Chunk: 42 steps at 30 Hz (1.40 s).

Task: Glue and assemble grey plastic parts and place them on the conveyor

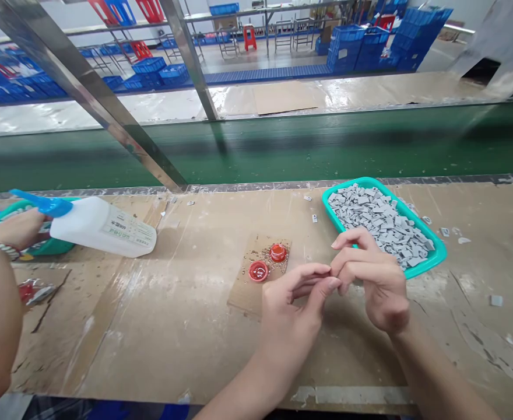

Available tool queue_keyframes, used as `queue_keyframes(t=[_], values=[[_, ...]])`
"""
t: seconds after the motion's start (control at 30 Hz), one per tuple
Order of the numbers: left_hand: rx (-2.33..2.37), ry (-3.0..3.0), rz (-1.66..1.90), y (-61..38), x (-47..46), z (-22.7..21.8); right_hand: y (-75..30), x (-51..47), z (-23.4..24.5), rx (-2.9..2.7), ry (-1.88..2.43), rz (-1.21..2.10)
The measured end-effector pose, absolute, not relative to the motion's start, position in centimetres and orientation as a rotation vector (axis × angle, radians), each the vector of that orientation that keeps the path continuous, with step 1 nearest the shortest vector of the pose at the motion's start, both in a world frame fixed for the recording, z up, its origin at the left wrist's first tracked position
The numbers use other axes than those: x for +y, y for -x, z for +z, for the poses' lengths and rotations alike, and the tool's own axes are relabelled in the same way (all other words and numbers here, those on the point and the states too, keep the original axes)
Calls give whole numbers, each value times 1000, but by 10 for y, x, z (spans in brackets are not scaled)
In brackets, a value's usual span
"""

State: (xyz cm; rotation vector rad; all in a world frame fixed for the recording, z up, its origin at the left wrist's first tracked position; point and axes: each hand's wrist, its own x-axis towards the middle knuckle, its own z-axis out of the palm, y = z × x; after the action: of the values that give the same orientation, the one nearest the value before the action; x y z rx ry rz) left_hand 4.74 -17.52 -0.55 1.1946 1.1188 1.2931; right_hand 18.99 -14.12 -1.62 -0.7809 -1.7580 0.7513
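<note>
Small piece (pixel 330 282), mostly hidden, is pinched between closed fingertips of left hand (pixel 289 318) and right hand (pixel 372 286); angular grey blocks (pixel 379 224) are heaped in teal plastic tray (pixel 431 254) alongside; red caps (pixel 278 252) noted on rough cardboard (pixel 245 297).

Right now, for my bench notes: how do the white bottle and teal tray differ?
The white bottle has a blue nozzle and a hand at its neck; the teal tray has neither. The bottle is closed; the tray lies open, heaped with grey pieces. Both look plastic.
</note>
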Motion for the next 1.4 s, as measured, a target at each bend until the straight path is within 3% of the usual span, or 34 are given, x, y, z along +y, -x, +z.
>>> queue_keyframes(t=[0.37, 0.57, 1.0, 1.4], values=[[1151, -1114, 1155, -43, -171, -2, -186, -150, -15, -2046, 723, -26], [1223, -1296, 1067, -38, -170, -3, -182, -150, -18, -2149, 740, 30], [1253, -1215, 1281, -36, -176, -6, -177, -150, -19, -2158, 716, 10], [1352, -1876, 1313, -28, -176, -10, -177, -154, -20, -2110, 668, 62]])
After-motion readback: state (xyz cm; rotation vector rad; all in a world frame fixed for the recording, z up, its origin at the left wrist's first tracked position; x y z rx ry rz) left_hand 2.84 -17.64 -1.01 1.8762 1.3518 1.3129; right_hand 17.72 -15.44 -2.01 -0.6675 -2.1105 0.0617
